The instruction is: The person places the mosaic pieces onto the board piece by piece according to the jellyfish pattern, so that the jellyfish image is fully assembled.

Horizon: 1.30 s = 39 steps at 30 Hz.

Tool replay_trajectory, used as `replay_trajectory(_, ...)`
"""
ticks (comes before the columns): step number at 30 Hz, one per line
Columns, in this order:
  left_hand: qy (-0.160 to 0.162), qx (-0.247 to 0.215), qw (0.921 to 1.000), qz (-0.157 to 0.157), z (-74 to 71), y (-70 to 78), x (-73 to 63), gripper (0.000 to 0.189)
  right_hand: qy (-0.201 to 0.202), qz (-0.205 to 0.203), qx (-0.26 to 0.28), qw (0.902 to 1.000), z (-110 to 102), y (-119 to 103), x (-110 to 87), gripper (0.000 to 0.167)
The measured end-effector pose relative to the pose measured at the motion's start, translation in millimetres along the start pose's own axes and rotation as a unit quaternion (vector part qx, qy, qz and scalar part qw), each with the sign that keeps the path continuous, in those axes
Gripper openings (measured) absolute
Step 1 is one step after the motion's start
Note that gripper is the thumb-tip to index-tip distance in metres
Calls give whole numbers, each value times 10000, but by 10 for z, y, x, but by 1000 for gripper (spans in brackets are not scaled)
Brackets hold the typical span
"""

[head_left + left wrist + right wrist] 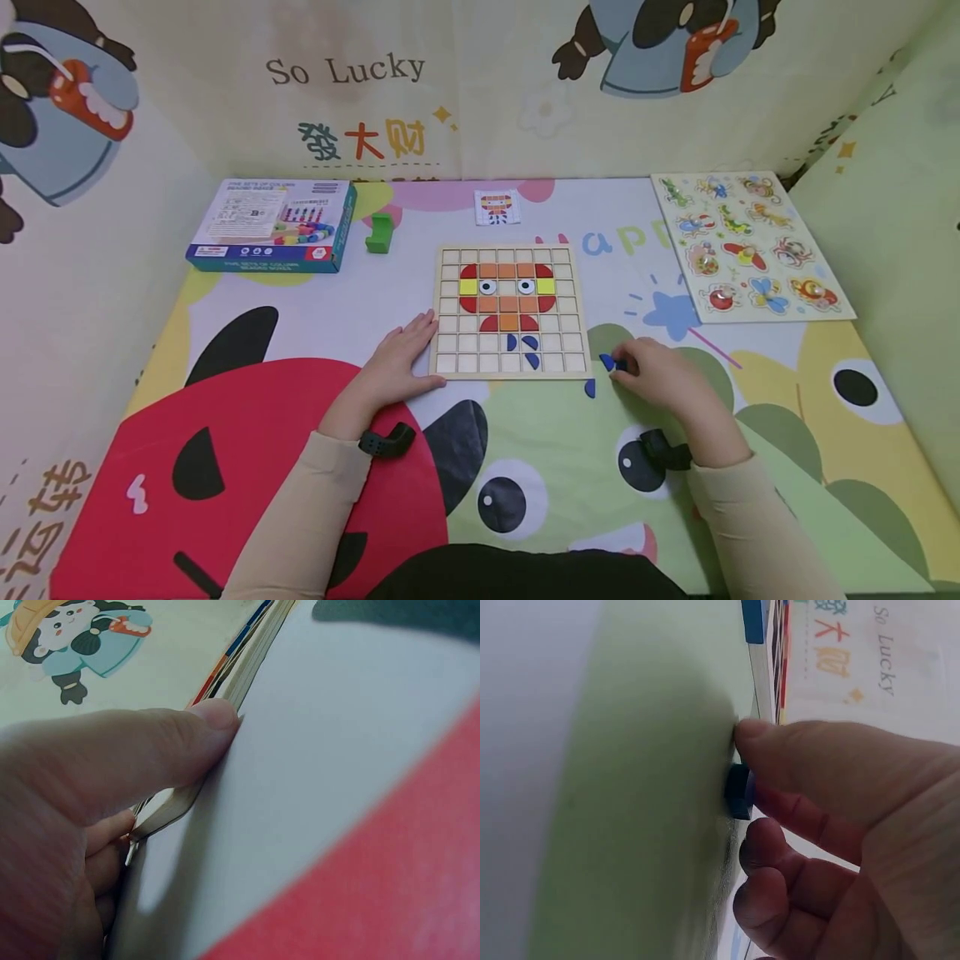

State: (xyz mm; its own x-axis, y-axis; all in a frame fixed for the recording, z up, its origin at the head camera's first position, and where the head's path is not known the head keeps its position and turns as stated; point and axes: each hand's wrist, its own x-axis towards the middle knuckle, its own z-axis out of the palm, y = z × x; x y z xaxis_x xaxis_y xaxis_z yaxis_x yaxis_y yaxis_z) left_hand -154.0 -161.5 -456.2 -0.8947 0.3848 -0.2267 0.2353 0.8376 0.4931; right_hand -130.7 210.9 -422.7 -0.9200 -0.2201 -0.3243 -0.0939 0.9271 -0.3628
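Note:
A square wooden grid board [437,312] lies mid-table, its cells partly filled with red, orange, yellow and eye-marked tiles. Several blue half-round pieces [532,361] sit in its lower cells. Against the board's left front corner rests my left hand [401,358], fingers spread along the side and thumb [172,742] on the front edge. Right of the board, my right hand [656,372] pinches a dark blue piece [739,791] between thumb and curled forefinger, low over the table. One blue half-round piece [607,362] shows beside those fingertips. Another blue half-round piece [590,388] lies by the board's front right corner.
Behind the board lies a small picture card [497,207] with a similar coloured figure. A boxed bead set [270,225] and a green block [380,233] stand at the back left. An animal puzzle board [750,246] lies at the back right. Printed cloth walls surround the table.

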Motion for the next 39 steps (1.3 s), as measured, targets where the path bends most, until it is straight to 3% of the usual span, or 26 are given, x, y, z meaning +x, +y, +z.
replay_trajectory(8,3,-87,10000,27,-29,24,-13,98,161,-99,-74,9998,9,-42,18,31)
replay_trajectory(18,-6,-51,10000,36,-17,5,0,97,206,-514,-218,9982,21,-61,82,35)
replay_trajectory(26,16,-88,9999,76,-11,1,-10,98,261,-502,-431,9975,20,-91,101,33)
replay_trajectory(32,66,-78,9999,134,-5,-11,-16,97,357,-410,-329,9980,9,-430,179,30)
replay_trajectory(39,66,-100,9998,169,-14,-5,-9,97,607,-783,-324,9946,170,-944,317,25)
